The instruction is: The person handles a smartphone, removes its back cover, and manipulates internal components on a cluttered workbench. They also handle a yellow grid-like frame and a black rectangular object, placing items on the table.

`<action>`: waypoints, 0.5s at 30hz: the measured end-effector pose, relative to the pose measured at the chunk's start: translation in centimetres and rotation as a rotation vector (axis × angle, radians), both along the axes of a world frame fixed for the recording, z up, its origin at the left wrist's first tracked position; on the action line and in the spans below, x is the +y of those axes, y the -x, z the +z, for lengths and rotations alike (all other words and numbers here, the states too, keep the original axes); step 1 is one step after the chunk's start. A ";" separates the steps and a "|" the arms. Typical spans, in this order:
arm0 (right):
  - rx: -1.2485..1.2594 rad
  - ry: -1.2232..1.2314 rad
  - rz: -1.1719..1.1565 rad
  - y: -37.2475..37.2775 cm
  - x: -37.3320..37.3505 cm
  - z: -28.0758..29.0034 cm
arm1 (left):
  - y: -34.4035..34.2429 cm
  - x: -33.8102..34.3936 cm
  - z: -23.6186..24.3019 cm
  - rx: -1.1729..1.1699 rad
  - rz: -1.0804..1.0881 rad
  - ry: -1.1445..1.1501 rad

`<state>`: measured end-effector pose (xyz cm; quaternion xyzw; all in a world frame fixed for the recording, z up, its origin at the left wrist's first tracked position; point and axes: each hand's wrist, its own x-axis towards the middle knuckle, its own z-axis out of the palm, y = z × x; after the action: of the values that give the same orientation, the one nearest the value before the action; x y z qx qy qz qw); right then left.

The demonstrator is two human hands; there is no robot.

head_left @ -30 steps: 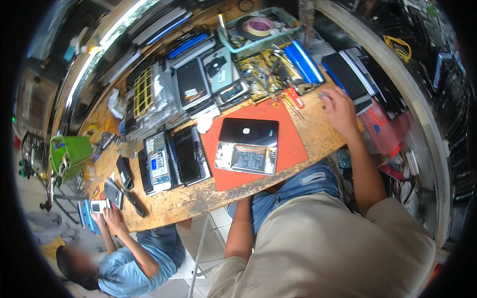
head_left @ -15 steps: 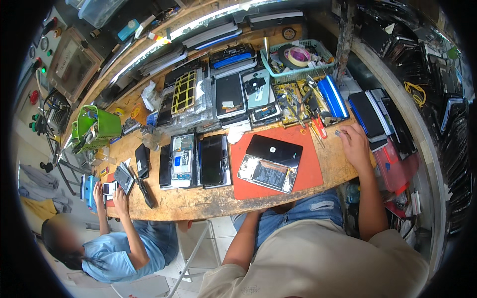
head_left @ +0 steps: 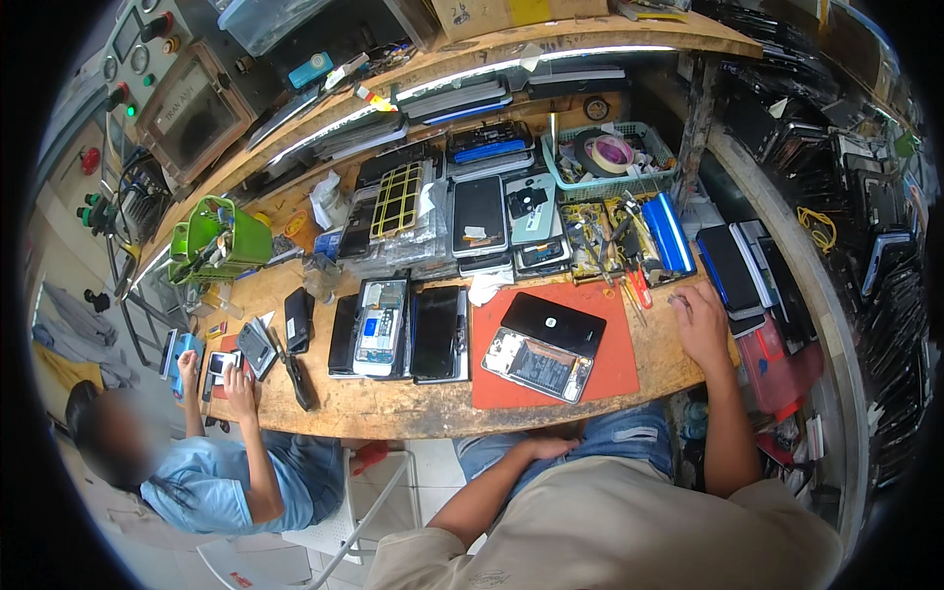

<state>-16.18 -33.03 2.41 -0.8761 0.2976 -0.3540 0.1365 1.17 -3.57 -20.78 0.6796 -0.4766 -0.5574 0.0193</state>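
My right hand [head_left: 700,323] rests on the bench's right side, beside the orange-red mat. Its thumb and fingertips are pinched around something small and dark that I cannot make out. My left hand [head_left: 553,447] lies on my lap below the bench edge, fingers stretched out flat and holding nothing. On the mat [head_left: 615,369] lies an opened phone [head_left: 539,364], its battery and inner parts showing. A glossy black phone panel [head_left: 556,323] lies against its far edge. Tweezers [head_left: 634,300] and red-handled pliers [head_left: 641,285] lie just left of my right hand.
Phones [head_left: 383,329] stand stacked left of the mat. Behind are a tool tray [head_left: 600,231] and a teal basket [head_left: 615,162] with tape. Dark devices [head_left: 733,265] lie at right. A person in blue [head_left: 211,482] handles a small device at the left. A green basket [head_left: 221,231] stands far left.
The view has tilted up and shifted, showing more of the upper shelf. My left hand now shows more fully on my lap. The other person's hands have moved apart.
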 end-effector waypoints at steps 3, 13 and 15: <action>-0.004 -0.006 -0.003 0.0 0.1 0.1 | 1.0 0.1 1.1 0.136 -0.016 0.015; 0.006 0.011 0.011 0.1 0.1 -0.1 | 2.0 -0.1 4.6 -0.030 0.136 0.190; -0.007 0.010 0.020 0.1 0.1 -0.1 | 2.5 0.7 8.7 0.131 0.238 0.347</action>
<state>-16.25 -32.95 2.27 -0.8784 0.2867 -0.3571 0.1366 -1.29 -2.82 -12.04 0.6800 -0.4795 -0.5037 0.2324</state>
